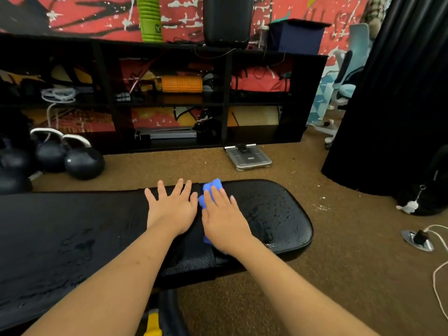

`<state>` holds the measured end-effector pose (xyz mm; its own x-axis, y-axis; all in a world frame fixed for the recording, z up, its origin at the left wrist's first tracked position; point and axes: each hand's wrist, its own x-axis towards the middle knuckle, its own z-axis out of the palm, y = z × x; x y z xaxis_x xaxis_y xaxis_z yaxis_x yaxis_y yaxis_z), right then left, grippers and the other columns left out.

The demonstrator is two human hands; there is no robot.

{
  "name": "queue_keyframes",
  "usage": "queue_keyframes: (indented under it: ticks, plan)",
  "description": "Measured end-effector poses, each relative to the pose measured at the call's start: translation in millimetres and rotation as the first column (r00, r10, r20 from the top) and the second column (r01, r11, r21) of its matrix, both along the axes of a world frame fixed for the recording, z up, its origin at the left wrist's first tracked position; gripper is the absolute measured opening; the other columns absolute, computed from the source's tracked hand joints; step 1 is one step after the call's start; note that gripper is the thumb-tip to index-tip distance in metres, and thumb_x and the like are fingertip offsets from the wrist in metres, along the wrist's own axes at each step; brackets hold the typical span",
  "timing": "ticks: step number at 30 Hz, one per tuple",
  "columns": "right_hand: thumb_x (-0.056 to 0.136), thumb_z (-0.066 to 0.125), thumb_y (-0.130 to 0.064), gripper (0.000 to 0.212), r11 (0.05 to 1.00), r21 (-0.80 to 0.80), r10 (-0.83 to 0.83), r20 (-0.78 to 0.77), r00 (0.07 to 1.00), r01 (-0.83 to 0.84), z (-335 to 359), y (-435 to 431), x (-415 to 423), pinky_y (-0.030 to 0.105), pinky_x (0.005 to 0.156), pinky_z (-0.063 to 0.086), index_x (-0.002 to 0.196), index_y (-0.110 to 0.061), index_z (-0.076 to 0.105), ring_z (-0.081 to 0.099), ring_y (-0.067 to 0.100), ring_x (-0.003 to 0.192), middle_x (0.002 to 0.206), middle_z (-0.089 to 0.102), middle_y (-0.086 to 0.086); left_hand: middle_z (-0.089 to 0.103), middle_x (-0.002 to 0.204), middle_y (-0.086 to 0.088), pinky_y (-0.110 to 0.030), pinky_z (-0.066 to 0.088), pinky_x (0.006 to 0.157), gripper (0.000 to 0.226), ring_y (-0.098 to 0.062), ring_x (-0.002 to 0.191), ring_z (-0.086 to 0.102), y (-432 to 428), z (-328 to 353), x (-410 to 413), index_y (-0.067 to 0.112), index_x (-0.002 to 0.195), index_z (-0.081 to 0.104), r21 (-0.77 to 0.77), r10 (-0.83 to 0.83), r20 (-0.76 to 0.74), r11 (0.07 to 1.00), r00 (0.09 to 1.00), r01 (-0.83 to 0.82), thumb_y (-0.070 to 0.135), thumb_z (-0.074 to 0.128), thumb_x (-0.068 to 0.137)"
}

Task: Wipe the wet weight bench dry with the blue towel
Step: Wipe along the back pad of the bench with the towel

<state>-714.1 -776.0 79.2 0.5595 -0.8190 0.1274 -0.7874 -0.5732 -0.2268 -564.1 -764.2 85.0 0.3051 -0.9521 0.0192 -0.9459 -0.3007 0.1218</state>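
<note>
Both bare forearms are reaching forward from the bottom of the view, converging toward the middle. The left hand (173,209) is lying palm down on the black padded counter (274,209), its fingers straight and spread wide. The right hand (224,221) is lying just beside it, palm down, its straight fingers held closer together and pressing flat on the folded blue cloth towel (212,186).

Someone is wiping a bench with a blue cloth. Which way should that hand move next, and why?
Probably slide the right hand, which presses the blue towel flat, to the person's right across the rounded end of the weight bench. Water droplets glisten there, just beside the towel. The left hand rests flat on the bench and looks placed to steady it.
</note>
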Motion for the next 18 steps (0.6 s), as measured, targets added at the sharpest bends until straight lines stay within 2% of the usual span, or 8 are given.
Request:
queue_keyframes:
  ticks: [2, 4, 6, 9, 11, 14, 18]
  plan:
    - [0.094, 0.001, -0.043, 0.069, 0.998, -0.005, 0.067, 0.009, 0.998, -0.067, 2, 18, -22, 0.044, 0.122, 0.006, 0.157, -0.018, 0.008, 0.0, 0.018, 0.152, 0.165, 0.006, 0.0, -0.001, 0.166, 0.012, -0.064, -0.004, 0.117, 0.059, -0.038, 0.151, -0.008, 0, 1, 0, 0.035, 0.158, 0.001, -0.002, 0.003, -0.011, 1.0, 1.0, -0.003, 0.052, 0.005, 0.102]
    - [0.102, 0.014, -0.04, 0.059, 0.996, 0.041, 0.077, 0.039, 0.996, -0.078, 4, 12, -26, 0.044, 0.123, 0.002, 0.157, -0.022, 0.003, -0.003, 0.012, 0.151, 0.165, 0.002, -0.005, -0.001, 0.166, 0.012, -0.064, -0.004, 0.117, 0.059, -0.038, 0.151, -0.008, 0, 1, -1, 0.035, 0.158, 0.001, -0.007, 0.009, -0.009, 1.0, 1.0, -0.009, 0.053, 0.005, 0.102]
    - [0.104, 0.023, -0.041, 0.061, 0.997, 0.059, 0.049, 0.021, 0.999, -0.05, 8, -9, -15, 0.045, 0.123, -0.001, 0.157, -0.021, 0.0, -0.005, 0.013, 0.151, 0.165, -0.003, -0.003, -0.001, 0.166, 0.012, -0.064, -0.004, 0.117, 0.059, -0.038, 0.151, -0.007, 0, 1, -1, 0.035, 0.158, 0.001, -0.008, 0.011, 0.0, 1.0, 1.0, -0.011, 0.052, 0.005, 0.102]
    - [0.103, 0.022, -0.049, 0.067, 0.995, 0.093, -0.032, -0.015, 0.999, 0.033, 10, -60, 15, 0.047, 0.121, -0.003, 0.157, -0.016, 0.0, -0.01, 0.022, 0.151, 0.164, -0.01, 0.007, 0.0, 0.166, 0.013, -0.064, -0.003, 0.117, 0.059, -0.038, 0.151, -0.007, -1, 1, 0, 0.035, 0.158, 0.002, -0.002, 0.015, 0.005, 1.0, 1.0, -0.015, 0.053, 0.005, 0.102]
    - [0.103, 0.02, -0.05, 0.068, 0.989, 0.121, -0.079, -0.039, 0.996, 0.084, 11, -87, 31, 0.048, 0.121, -0.004, 0.157, -0.013, 0.002, -0.008, 0.025, 0.151, 0.164, -0.006, 0.011, -0.001, 0.166, 0.013, -0.064, -0.003, 0.117, 0.059, -0.038, 0.151, -0.007, -3, 0, 0, 0.036, 0.158, 0.001, 0.004, 0.021, 0.003, 1.0, 1.0, -0.021, 0.054, 0.004, 0.101]
    - [0.103, 0.019, -0.048, 0.066, 0.987, 0.121, -0.1, -0.062, 0.993, 0.107, 9, -94, 42, 0.049, 0.121, -0.001, 0.156, -0.01, 0.008, 0.006, 0.024, 0.151, 0.163, 0.012, 0.011, -0.001, 0.166, 0.013, -0.064, -0.004, 0.117, 0.059, -0.038, 0.151, -0.007, -2, -2, 0, 0.036, 0.158, 0.001, -0.004, 0.022, 0.008, 1.0, 1.0, -0.022, 0.053, 0.004, 0.101]
    - [0.104, 0.019, -0.045, 0.063, 0.998, 0.056, -0.026, 0.003, 1.0, 0.026, 7, -34, 15, 0.047, 0.122, 0.003, 0.156, -0.01, 0.01, 0.002, 0.019, 0.151, 0.164, 0.008, 0.006, 0.001, 0.166, 0.011, -0.065, -0.005, 0.117, 0.058, -0.039, 0.151, -0.007, 0, -1, 0, 0.035, 0.158, 0.002, -0.006, 0.01, 0.005, 1.0, 1.0, -0.01, 0.051, 0.005, 0.102]
